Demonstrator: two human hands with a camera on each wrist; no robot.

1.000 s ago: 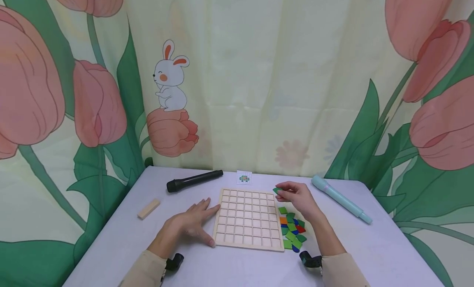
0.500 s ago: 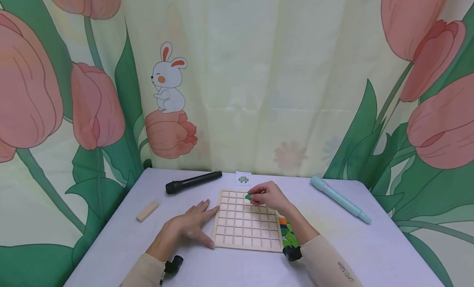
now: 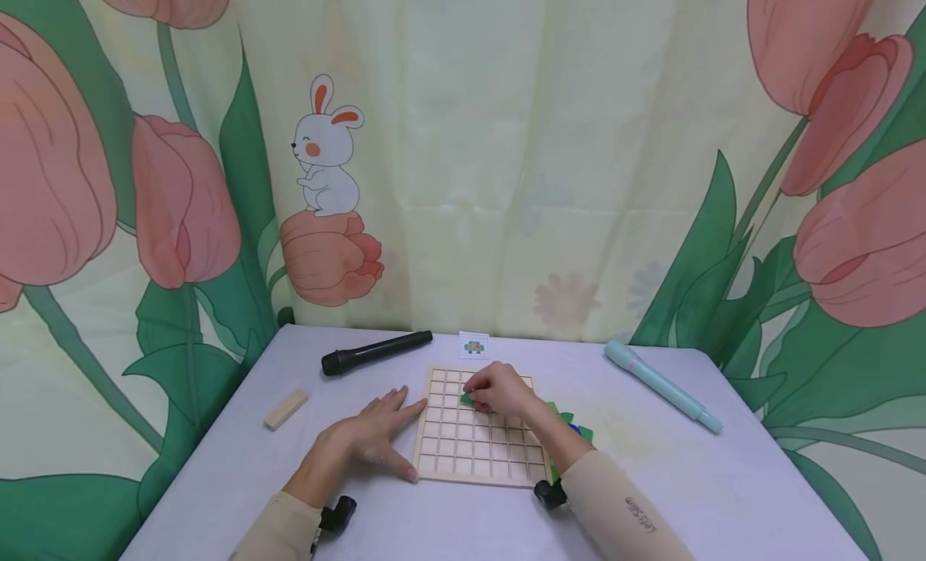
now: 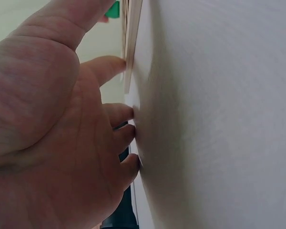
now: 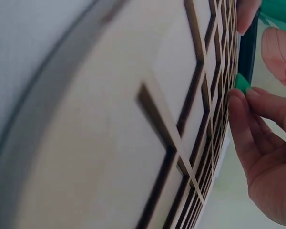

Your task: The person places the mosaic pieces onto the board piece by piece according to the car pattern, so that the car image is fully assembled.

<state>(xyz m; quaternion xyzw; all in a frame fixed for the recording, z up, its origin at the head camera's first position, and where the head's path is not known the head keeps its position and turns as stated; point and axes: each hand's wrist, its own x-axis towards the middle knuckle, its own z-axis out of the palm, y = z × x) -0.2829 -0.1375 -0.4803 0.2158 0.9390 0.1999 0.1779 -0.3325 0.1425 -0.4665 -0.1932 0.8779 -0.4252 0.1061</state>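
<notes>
My right hand pinches a green tile between thumb and fingertips, low over the upper part of a wooden grid board. In the right wrist view the green tile shows right at the board's grid ridges. My left hand lies with fingers spread along the board's left edge, index finger and thumb right at the frame. The left wrist view shows these straight fingers at the frame's side and on the tabletop. Several coloured tiles lie right of the board, partly hidden by my right forearm.
A small card with a coloured grid picture lies behind the board. A black microphone-shaped object is at the back left, a wooden block at the left, and a light-blue tube at the right. A printed curtain hangs behind the table.
My right hand has carried the green tile left from beside the board's upper right corner to over its upper left-middle cells. The left hand has stayed at the board's left edge.
</notes>
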